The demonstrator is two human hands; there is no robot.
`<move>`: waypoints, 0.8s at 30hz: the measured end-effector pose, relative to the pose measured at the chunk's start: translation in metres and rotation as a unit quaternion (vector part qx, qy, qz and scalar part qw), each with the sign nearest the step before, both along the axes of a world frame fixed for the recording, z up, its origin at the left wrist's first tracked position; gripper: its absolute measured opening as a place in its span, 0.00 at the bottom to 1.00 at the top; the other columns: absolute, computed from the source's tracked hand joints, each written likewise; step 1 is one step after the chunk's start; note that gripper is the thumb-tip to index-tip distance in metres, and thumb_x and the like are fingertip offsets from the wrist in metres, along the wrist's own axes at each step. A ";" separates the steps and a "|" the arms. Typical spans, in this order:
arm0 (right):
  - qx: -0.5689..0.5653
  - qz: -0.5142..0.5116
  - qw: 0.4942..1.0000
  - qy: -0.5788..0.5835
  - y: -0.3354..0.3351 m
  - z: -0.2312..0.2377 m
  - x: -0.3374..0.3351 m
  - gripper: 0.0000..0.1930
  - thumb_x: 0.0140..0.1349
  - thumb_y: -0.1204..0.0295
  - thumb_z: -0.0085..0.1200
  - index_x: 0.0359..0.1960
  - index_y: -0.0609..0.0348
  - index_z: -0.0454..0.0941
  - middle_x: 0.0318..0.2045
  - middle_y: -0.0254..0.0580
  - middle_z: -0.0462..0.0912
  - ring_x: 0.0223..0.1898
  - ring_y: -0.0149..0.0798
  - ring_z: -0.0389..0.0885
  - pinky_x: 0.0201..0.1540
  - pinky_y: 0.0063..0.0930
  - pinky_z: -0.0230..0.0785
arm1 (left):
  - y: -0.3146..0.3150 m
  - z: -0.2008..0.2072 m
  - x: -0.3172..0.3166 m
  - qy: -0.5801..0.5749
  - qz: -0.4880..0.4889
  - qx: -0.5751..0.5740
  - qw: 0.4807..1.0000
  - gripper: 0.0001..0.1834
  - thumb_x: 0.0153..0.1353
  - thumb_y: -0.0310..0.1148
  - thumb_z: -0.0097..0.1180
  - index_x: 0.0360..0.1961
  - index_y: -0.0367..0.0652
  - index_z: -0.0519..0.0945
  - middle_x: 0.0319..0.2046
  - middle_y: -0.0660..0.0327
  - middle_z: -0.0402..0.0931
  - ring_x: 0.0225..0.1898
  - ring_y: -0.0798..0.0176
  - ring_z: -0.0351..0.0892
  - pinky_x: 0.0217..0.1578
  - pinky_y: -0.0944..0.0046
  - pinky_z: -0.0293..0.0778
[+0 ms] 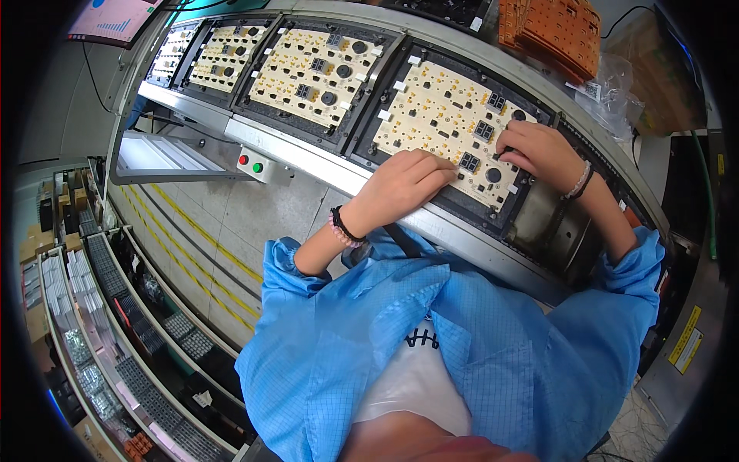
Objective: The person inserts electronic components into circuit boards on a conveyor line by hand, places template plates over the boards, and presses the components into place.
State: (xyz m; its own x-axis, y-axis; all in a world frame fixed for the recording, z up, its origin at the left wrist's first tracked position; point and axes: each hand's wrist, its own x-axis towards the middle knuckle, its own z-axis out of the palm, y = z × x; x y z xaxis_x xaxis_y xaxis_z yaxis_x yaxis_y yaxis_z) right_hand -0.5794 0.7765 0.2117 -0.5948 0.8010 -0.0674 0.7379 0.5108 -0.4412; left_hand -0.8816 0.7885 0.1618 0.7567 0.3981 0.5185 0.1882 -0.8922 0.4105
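The nearest cream circuit board (pixel 419 119) lies in a black frame (pixel 356 146) on the metal line. It carries black digit displays (pixel 483 131), round black parts (pixel 493 175) and white connectors (pixel 384 115). My left hand (pixel 408 183) rests at the board's near edge, fingers bent and pressed together; their tips hide whatever is between them. Over the board's right part, my right hand (pixel 539 152) is closed in a pinch beside the displays. Something small and dark shows at its fingertips, too small to name.
More framed boards (pixel 312 73) line up to the left. A box with red and green buttons (pixel 252 164) hangs on the rail's near side. Orange perforated plates (pixel 550 35) are stacked at the back right, beside clear plastic wrap (pixel 612 92). Racks of parts trays (pixel 142 339) stand at lower left.
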 end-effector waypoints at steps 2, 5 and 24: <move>0.001 -0.001 1.000 0.003 0.000 0.001 -0.001 0.07 0.65 0.65 0.59 0.39 0.52 0.76 0.35 0.40 0.76 0.41 0.47 0.78 0.44 0.39 0.72 | 0.001 -0.001 -0.001 -0.001 0.002 0.000 1.000 0.16 0.55 0.28 0.62 0.46 0.43 0.80 0.46 0.64 0.81 0.46 0.62 0.80 0.47 0.63 0.76; -0.002 -0.002 1.000 0.007 0.000 0.003 -0.002 0.07 0.65 0.65 0.59 0.38 0.52 0.76 0.35 0.40 0.76 0.40 0.47 0.78 0.44 0.39 0.72 | 0.002 -0.002 -0.002 -0.004 0.002 0.000 1.000 0.15 0.56 0.29 0.62 0.46 0.43 0.81 0.45 0.65 0.81 0.46 0.62 0.80 0.46 0.63 0.76; -0.014 -0.011 1.000 0.017 0.002 0.001 -0.001 0.07 0.64 0.66 0.59 0.38 0.53 0.76 0.35 0.41 0.75 0.40 0.48 0.78 0.43 0.39 0.72 | 0.009 0.001 -0.010 0.011 -0.009 -0.029 0.999 0.15 0.56 0.25 0.64 0.46 0.45 0.82 0.44 0.64 0.82 0.39 0.60 0.80 0.40 0.62 0.76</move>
